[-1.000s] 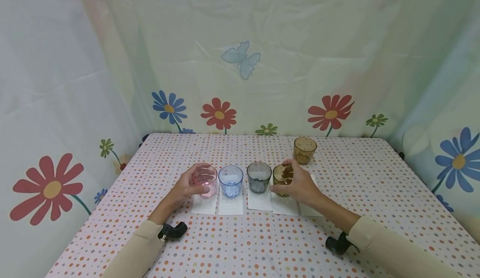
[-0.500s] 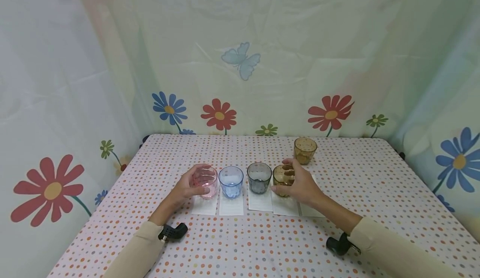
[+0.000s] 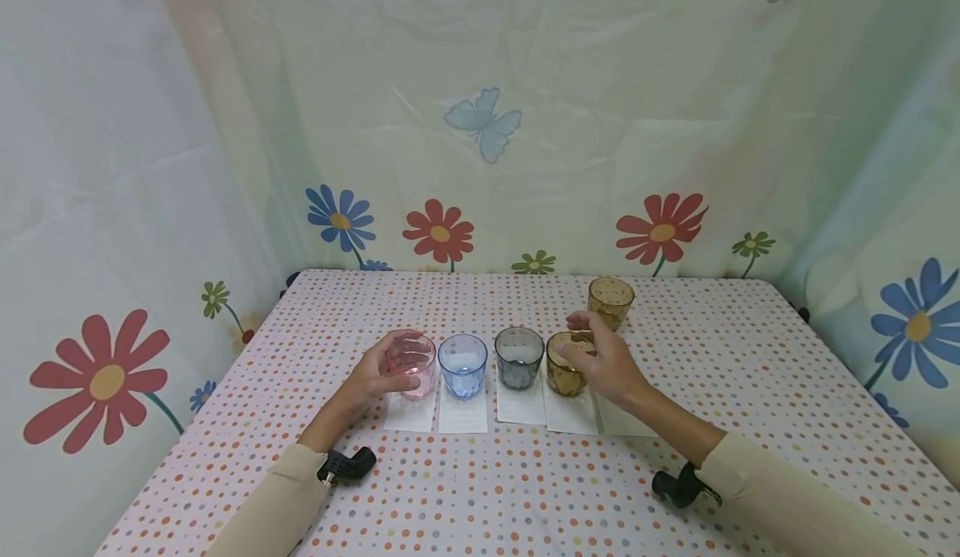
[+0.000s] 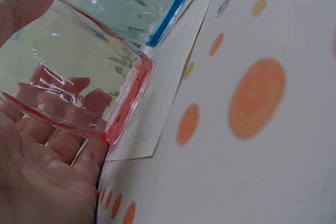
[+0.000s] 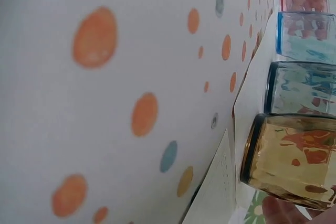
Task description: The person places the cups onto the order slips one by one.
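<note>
My left hand (image 3: 372,378) curls round a pink clear glass (image 3: 425,363), fingers on its far side and thumb on its near side. The left wrist view shows the pink glass (image 4: 79,72) upright on white paper. At the right end of the row stands an amber glass (image 3: 564,380). My right hand (image 3: 615,367) is beside it, thumb raised over its rim and fingers loosely extended past its far right side. In the right wrist view the amber glass (image 5: 291,153) stands on its paper, with fingertips (image 5: 281,208) just beyond it; contact is unclear.
Between them stand a blue glass (image 3: 462,367) and a grey glass (image 3: 519,361), each on white paper. A second amber glass (image 3: 610,298) stands farther back. Another paper sheet (image 3: 624,425) lies at right. A dotted cloth (image 3: 465,499) covers the table.
My right thumb has lifted off the near side of the amber glass and the hand has loosened, shifting slightly right. The left hand and the glasses stay in place.
</note>
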`<state>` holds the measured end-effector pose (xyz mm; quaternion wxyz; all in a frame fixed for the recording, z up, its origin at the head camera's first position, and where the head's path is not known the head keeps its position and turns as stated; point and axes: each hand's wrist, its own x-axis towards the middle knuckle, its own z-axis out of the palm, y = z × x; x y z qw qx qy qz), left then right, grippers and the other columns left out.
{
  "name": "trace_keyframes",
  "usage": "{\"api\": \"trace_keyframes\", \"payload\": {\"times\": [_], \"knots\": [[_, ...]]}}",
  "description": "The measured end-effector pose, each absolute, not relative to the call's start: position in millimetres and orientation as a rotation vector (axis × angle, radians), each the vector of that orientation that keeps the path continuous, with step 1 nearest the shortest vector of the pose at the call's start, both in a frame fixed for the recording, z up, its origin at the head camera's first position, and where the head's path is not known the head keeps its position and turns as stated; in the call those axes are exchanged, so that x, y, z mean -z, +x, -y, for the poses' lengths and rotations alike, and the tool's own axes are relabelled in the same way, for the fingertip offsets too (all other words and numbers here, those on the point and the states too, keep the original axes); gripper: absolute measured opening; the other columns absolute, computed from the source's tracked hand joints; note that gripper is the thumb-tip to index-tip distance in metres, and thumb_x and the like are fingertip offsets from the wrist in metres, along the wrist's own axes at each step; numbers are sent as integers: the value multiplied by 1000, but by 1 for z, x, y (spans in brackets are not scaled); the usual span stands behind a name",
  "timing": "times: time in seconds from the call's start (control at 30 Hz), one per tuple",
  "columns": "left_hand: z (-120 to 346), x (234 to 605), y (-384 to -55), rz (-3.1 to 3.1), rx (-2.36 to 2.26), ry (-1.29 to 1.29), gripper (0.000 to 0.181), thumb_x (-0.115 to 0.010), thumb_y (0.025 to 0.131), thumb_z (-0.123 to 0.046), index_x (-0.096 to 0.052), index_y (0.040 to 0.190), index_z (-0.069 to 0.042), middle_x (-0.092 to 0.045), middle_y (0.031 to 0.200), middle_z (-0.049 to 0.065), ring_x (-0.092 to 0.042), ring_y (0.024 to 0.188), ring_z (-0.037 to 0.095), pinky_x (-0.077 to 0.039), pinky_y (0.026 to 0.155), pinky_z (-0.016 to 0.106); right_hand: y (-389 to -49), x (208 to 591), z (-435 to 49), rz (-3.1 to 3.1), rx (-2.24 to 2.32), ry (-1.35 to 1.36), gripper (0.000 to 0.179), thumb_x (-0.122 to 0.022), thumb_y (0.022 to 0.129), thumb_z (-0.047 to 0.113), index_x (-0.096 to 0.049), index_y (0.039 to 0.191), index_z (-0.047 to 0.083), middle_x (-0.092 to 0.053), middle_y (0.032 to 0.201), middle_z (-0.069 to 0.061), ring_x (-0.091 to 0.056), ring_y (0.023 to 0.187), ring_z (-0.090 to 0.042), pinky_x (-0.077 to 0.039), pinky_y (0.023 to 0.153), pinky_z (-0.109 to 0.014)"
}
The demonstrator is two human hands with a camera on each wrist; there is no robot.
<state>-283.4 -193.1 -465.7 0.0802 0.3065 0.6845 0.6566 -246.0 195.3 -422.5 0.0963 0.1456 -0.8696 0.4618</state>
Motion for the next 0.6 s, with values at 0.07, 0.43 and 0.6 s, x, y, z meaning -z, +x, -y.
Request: {"api": "trace_keyframes", "payload": {"times": [0.07,0.43,0.6], "knots": [[193,466,-284,-2046,-1965,912,71,-74,86,-5,-38,147,3,-51,141,32,-51,131,48,-47,110,43,-246,422,-196,2575,-1384,424,49,-63,101,27,-44,140,4,-52,137,-25,-55,123,-42,-54,93,-54],[193,465,-283,-2060,-1959,890,73,-76,86,-6,-38,148,2,-51,142,29,-50,132,48,-49,109,40,-245,423,-197,2578,-1384,400,52,-63,101,30,-44,141,3,-55,132,-24,-62,110,-38,-58,82,-44],[193,466,-283,-2051,-1965,901,73,-76,86,-8,-38,148,3,-51,142,30,-51,131,47,-49,109,41,-244,423,-198,2573,-1370,397,51,-63,101,30,-45,140,2,-57,130,-23,-64,109,-39,-58,81,-44]]}}
